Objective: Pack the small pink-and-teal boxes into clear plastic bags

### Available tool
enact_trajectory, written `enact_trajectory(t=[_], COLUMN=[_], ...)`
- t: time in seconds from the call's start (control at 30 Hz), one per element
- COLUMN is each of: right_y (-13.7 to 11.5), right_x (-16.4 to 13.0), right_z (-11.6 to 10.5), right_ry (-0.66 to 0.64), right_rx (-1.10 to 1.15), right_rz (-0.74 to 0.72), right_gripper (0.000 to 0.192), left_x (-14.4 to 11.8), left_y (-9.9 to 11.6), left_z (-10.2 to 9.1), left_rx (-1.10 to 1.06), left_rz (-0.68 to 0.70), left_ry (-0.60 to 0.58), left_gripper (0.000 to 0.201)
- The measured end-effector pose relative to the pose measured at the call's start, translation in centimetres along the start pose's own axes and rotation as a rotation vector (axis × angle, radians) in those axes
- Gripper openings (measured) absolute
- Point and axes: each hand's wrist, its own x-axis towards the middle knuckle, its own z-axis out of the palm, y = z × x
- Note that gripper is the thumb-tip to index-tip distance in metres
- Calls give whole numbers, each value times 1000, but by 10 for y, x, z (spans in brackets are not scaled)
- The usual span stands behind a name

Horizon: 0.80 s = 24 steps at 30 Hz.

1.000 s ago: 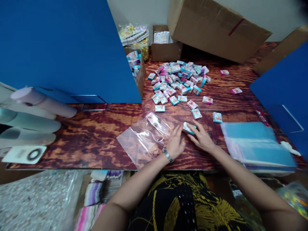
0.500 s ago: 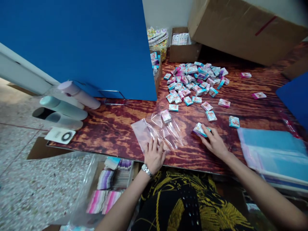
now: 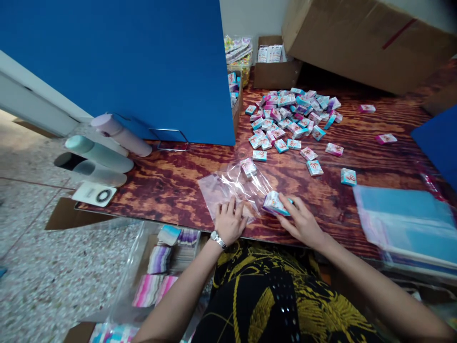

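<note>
My left hand (image 3: 230, 220) lies with its fingers spread on a clear plastic bag (image 3: 217, 190), pressing it against the table near the front edge. One small pink-and-white box (image 3: 248, 167) is at the bag's far side; whether it is inside or on top I cannot tell. My right hand (image 3: 303, 221) grips a few small blue-and-white boxes (image 3: 275, 202) held together, close to the bag's right edge. How many boxes are under the fingers is hidden. Beyond both hands is a loose heap of similar small boxes (image 3: 285, 112), with several more scattered to its right.
Blue plastic sheets (image 3: 403, 219) lie at the right. Bottles (image 3: 103, 155) and a white box (image 3: 94, 193) stand at the left by a blue panel (image 3: 143, 71). Cardboard cartons (image 3: 357, 43) sit at the back. Below the table edge is a bin of bundled cards (image 3: 159, 259).
My right hand has moved left with the small boxes, up to the bag's right edge. My left hand stays on the bag. The view has shifted slightly.
</note>
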Motion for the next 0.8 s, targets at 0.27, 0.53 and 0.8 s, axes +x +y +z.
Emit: enact_trajectory(t=[0.27,0.53,0.8], right_y=[-3,-10,-8], right_x=[6,20,68], right_z=[47,53,88], right_ry=[-103,-138,-68], right_rx=[-24,-206,-290], right_rz=[-50,-48,75], right_gripper=[64,65,58], left_x=[2,8,14], left_y=[-1,4,17], left_z=[5,-9,-16], left_rx=[-19,47,98], left_rz=[28,67,82], left_ry=[23,266,426], left_gripper=[63,47,49])
